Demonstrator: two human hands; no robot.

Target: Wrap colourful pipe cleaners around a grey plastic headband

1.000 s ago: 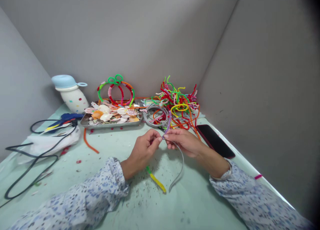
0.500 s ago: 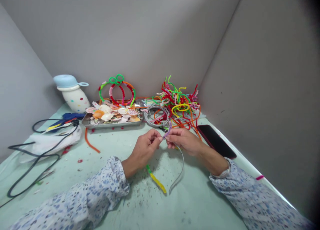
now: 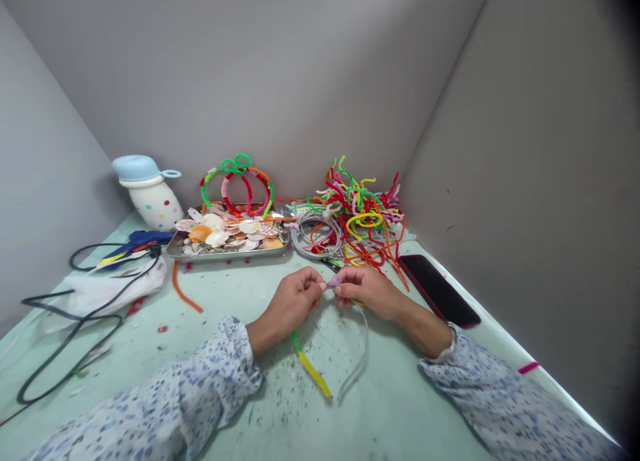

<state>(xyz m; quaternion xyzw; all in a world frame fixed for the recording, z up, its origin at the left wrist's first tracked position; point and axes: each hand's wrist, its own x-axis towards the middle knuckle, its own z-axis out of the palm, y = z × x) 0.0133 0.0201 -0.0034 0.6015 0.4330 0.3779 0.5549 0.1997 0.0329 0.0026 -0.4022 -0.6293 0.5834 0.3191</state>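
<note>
A bent grey wire (image 3: 367, 344) passes through both hands, its bare end curving down on the right. Its left part hangs below my left hand, covered in green and yellow pipe cleaner (image 3: 314, 374). My left hand (image 3: 296, 299) is closed, pinching the wire near the top of the bend. Close beside it, my right hand (image 3: 367, 291) is closed with thumb and fingertips on a short purple pipe cleaner (image 3: 333, 283) at the wire. The fingers hide most of the spot where purple meets wire.
A metal tray (image 3: 230, 255) of shells stands behind, with pipe-cleaner rings (image 3: 223, 193) on it. Nearby are a grey wire coil (image 3: 300, 241), a pipe-cleaner pile (image 3: 360, 201), a phone (image 3: 440, 291), a bottle (image 3: 155, 204), a black cable (image 3: 75, 324) and an orange pipe cleaner (image 3: 185, 294).
The purple pipe cleaner's upright free end has come down and is now mostly within my right fingertips. My hands stay close together. The whole view has shifted slightly.
</note>
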